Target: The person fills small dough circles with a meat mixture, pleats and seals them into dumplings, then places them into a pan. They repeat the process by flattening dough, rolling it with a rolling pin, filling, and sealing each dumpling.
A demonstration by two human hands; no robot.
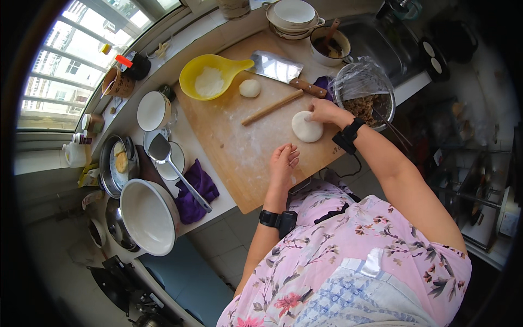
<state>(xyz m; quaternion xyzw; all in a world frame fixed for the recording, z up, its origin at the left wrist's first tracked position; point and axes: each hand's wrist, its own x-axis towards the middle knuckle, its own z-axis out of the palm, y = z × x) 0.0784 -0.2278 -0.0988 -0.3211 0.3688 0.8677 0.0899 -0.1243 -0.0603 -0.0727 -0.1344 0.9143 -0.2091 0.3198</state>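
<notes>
A flat round of dough [307, 127] lies near the right edge of the floured wooden board [229, 151]. My right hand [325, 111] has its fingertips on the upper right edge of the round; the thumb is partly hidden. Lower left of it, my left hand [284, 157] hovers over the board, fingers loosely curled, holding nothing visible. A wooden rolling pin [272, 108] lies beyond both hands. Behind it are a ball of dough [249, 88], a yellow plastic scoop [190, 77] with flour and a cleaver [278, 66] with a wooden handle.
At the right, a metal bowl [392, 108] of filling stands half under plastic wrap, with chopsticks [394, 128]. An enamel pot [331, 60] is by the sink [378, 41]. Left of the board are a spatula [179, 173] on a purple cloth [198, 192], a large basin [149, 216] and a pan [107, 180].
</notes>
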